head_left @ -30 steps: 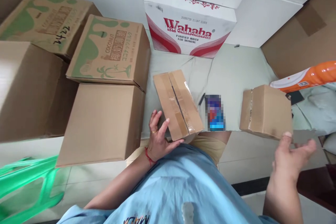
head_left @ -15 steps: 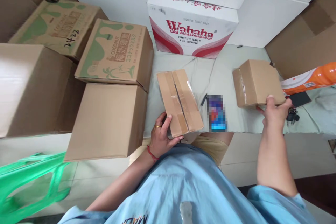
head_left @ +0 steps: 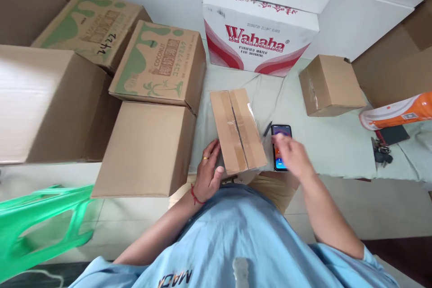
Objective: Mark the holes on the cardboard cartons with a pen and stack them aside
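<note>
A flat carton (head_left: pixel 232 121) with clear tape along its split seam lies at a slant on the cloth before me. My left hand (head_left: pixel 207 173) rests along its lower left side, fingers stretched out and thumb apart, gripping nothing. Over a lit phone (head_left: pixel 281 130) hovers my right hand (head_left: pixel 297 157); motion smears its fingers and it covers part of the screen. Whether those fingers touch the phone I cannot tell. Between carton and phone lies a dark pen (head_left: pixel 267 129). Farther right stands a small brown box (head_left: pixel 340 87), apart from both hands.
Brown cartons (head_left: pixel 145 144) and a coconut box (head_left: pixel 158 63) crowd the left. A white Wahaha box (head_left: pixel 259 40) stands at the back. An orange-labelled bottle (head_left: pixel 394 111), a dark flat item (head_left: pixel 393 135) and keys (head_left: pixel 383 155) lie right. A green stool (head_left: pixel 77 216) is lower left.
My right hand has let go of the small brown box and swung left to the phone. That box now sits farther back. My left hand has loosened from the flat carton's near corner.
</note>
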The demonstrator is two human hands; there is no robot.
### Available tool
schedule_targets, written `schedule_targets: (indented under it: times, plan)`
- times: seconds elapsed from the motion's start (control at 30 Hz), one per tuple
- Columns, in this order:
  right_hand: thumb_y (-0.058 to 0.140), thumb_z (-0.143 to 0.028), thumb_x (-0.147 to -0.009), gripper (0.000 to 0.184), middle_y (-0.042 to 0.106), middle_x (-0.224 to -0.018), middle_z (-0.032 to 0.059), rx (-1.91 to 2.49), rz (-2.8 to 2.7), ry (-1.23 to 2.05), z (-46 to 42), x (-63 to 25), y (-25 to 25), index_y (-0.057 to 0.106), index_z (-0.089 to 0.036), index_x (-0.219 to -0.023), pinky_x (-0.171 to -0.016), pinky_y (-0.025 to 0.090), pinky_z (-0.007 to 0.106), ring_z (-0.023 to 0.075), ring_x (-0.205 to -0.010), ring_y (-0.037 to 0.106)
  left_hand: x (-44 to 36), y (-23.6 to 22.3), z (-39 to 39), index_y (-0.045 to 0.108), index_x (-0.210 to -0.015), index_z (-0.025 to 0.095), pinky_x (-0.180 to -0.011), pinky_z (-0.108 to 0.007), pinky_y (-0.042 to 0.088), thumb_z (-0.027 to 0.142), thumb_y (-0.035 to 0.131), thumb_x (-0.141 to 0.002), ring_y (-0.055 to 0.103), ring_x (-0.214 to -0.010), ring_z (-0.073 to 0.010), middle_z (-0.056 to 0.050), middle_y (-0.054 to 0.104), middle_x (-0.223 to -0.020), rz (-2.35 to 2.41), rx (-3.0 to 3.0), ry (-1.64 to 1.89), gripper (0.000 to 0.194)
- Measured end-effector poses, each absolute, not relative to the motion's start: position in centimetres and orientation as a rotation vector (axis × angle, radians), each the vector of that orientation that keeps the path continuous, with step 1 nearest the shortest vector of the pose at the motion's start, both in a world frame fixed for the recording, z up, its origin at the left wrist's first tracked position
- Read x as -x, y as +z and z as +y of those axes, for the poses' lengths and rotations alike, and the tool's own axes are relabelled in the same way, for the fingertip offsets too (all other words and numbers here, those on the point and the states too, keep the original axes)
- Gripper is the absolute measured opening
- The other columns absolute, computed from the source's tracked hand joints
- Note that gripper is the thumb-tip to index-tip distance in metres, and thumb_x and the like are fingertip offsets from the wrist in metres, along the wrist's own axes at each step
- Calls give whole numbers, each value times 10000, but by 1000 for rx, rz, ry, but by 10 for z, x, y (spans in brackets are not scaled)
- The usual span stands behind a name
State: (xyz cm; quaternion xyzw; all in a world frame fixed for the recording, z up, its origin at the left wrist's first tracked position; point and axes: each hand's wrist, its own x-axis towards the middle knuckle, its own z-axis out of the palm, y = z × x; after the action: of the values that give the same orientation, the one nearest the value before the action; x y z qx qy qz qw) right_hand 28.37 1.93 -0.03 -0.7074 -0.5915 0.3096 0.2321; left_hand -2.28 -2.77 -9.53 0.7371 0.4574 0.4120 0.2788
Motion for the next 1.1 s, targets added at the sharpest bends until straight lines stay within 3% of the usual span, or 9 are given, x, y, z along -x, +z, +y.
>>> schedule_targets:
  times: [0.07,0.17,0.27,0.37,0.53,0.7,0.87,1.1]
  plan:
    - [327,-856,-1048,770,700,-847,118,1880,-1788,999,-2,-247,-2,682,-235,-765,-943,611,517,316,-946,714,22,-89,-26,404,-1747,243,-1279,-568,470,584,325,-1183,491,-1606,-352,-218,505,-1698,1213,-1926,1126,664]
    - [558,-914,-937,734,731,-1204,181,1767,-1673,1094,-17,-218,-5,811,-231,-1029,-1156,544,606,404,-1261,681,25,-75,-22,423,-1742,258,-1315,-588,422,611,315,-1179,456,-1633,-356,-201,488,-1727,1249,-1841,1179,673]
    - [719,-801,-931,700,719,-1434,150,1518,-1363,1452,-27,-207,-8,728,-269,-1386,-1170,586,530,362,-1394,667,29,-58,-24,433,-1736,296,-1343,-600,385,626,371,-1165,417,-1660,-363,-171,467,-1751,1223,-1809,1297,662]
    - [783,-672,-954,683,730,-1499,103,1308,-1067,1632,-37,-204,-11,605,-299,-1497,-1197,582,485,312,-1404,694,25,-43,-31,386,-1751,319,-1339,-632,397,613,522,-1123,373,-1685,-396,-169,420,-1769,1170,-1787,1359,707]
    - [923,-602,-791,768,728,-1481,110,1337,-815,1426,-49,-231,-8,598,-308,-1423,-1145,599,535,343,-1333,727,5,-32,-40,319,-1762,332,-1168,-620,591,654,497,-1113,366,-1689,-444,-206,353,-1789,987,-1752,1237,746]
    - [865,-557,-797,603,777,-1340,112,1545,-746,1071,-83,-315,2,679,-301,-1311,-1039,626,569,349,-1229,751,-8,-32,-38,470,-1653,260,-1273,-630,504,531,533,-1138,493,-1619,-387,-226,554,-1644,714,-1946,1029,585]
    - [816,-528,-774,462,770,-1322,107,1713,-421,682,-137,-403,8,755,-284,-1162,-989,634,639,398,-1305,705,-11,-43,-36,653,-1404,231,-1185,-543,589,395,596,-1126,648,-1466,-337,-192,696,-1456,795,-1913,940,328]
    - [831,-563,-728,484,747,-1281,119,1789,-297,673,-151,-453,-13,712,-272,-1096,-915,633,734,419,-1220,731,1,-53,-42,725,-1247,215,-1057,-437,629,364,603,-1116,758,-1249,-279,-145,789,-1262,933,-1844,880,233]
